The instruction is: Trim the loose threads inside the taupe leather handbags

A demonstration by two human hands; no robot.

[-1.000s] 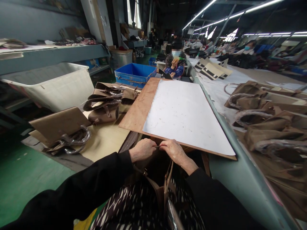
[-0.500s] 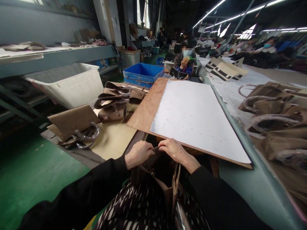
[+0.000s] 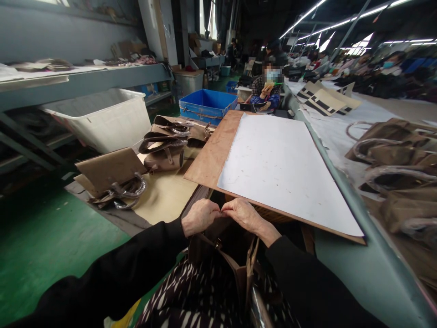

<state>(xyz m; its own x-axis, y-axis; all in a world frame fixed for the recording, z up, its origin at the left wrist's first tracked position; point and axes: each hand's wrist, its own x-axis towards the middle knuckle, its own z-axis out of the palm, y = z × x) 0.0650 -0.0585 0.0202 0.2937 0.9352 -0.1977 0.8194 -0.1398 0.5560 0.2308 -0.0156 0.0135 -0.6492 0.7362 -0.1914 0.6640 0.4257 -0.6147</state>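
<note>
A brown handbag (image 3: 235, 269) rests in my lap below the near edge of a brown board (image 3: 208, 159) topped with a white sheet (image 3: 283, 168). My left hand (image 3: 200, 216) and my right hand (image 3: 244, 214) meet over the bag's far rim, knuckles up, fingers curled in a pinch. The two hands touch at the fingertips. What they pinch is too small to make out. The bag's strap and buckle (image 3: 216, 243) show just below my hands.
Several finished brown bags (image 3: 170, 146) lie on a side table at left, by a flat bag (image 3: 109, 171). A white tub (image 3: 99, 116) and blue crate (image 3: 206, 105) stand beyond. More bags (image 3: 396, 164) fill the conveyor at right. A seated person (image 3: 266, 91) works ahead.
My hands have closed the small gap between them and now touch at the fingertips. The view has shifted slightly; the bag stays in my lap.
</note>
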